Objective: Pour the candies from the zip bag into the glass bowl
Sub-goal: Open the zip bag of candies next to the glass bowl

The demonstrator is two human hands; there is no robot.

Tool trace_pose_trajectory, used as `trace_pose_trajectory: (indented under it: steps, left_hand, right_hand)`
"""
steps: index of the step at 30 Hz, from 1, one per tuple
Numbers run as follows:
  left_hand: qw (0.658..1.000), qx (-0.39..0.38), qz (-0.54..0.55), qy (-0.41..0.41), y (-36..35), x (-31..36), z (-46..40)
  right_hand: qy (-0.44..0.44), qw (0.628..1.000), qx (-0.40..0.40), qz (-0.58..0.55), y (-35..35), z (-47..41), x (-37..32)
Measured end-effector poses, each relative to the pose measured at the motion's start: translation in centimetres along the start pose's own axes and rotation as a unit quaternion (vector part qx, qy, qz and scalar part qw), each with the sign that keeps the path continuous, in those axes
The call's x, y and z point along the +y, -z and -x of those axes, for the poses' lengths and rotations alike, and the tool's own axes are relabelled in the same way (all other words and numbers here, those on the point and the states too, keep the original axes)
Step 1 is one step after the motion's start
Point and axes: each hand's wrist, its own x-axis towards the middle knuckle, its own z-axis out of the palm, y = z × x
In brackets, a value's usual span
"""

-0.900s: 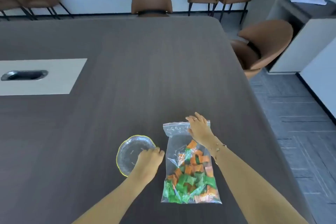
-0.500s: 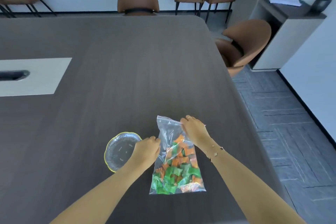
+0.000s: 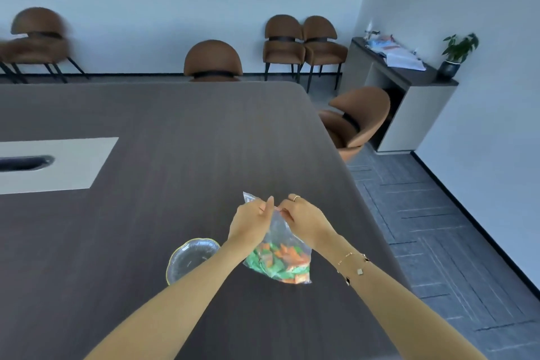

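Observation:
A clear zip bag (image 3: 279,238) is held upright above the dark table (image 3: 163,131), with orange and green candies (image 3: 277,261) gathered at its bottom. My left hand (image 3: 249,221) pinches the bag's top edge on the left side. My right hand (image 3: 305,221), with a ring and a bracelet on the wrist, pinches the same top edge on the right. The two hands nearly touch at the zip. The glass bowl (image 3: 187,259), clear with a yellow rim, sits on the table just left of the bag; my left forearm covers part of it.
A pale inset panel with a dark slot (image 3: 52,165) lies at the table's left. The table's right edge (image 3: 359,199) runs close to the bag. Brown chairs (image 3: 358,120) stand around the table, and a side cabinet (image 3: 409,90) with papers and a plant stands at the far right.
The bag lay flat on the table and is now lifted upright. My left hand left the bowl's rim and joined my right hand at the bag's top. The camera tilted up.

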Motion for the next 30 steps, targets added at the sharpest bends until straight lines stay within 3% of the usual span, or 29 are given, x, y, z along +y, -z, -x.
trace_pose_trajectory:
  steps: [5, 14, 20, 23, 30]
  left_hand:
    - [0.999, -0.019, -0.012, 0.034, 0.3, -0.8, 0.3]
    - [0.996, -0.074, -0.030, -0.024, 1.2, -2.4, 0.8]
    - [0.995, -0.094, 0.002, -0.039, 1.4, -3.3, 1.4]
    - [0.993, -0.103, 0.020, -0.050, 1.4, -3.5, 1.7]
    - [0.993, -0.102, -0.034, -0.049, 1.1, -4.4, 1.5]
  right_hand:
    - [0.004, 0.999, -0.034, 0.018, -0.6, 1.8, -1.8]
    - [-0.136, 0.956, -0.035, -0.259, -1.0, 2.2, -2.7]
    - [-0.188, 0.926, -0.068, -0.320, -0.9, 2.2, -2.4]
    - [-0.205, 0.922, -0.071, -0.321, -1.0, 2.1, -2.5]
    - [-0.174, 0.961, -0.032, -0.214, -1.7, 1.5, -3.0]
